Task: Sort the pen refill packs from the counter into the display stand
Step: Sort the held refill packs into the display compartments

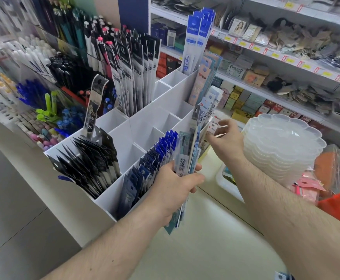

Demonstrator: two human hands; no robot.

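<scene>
Fingers of left hand [174, 183] curl around a fanned bundle of long clear-and-blue pen refill packs [187, 158], held upright beside the white compartmented display stand [145, 122]. Right hand [224, 138], forearm extended, pinches the top of one pack. Cream counter [205, 249] lies below.

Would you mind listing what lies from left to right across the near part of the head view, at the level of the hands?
Black refill packs → dark blue refill packs → left hand gripping a bundle of packs → right hand → stack of clear trays.
</scene>
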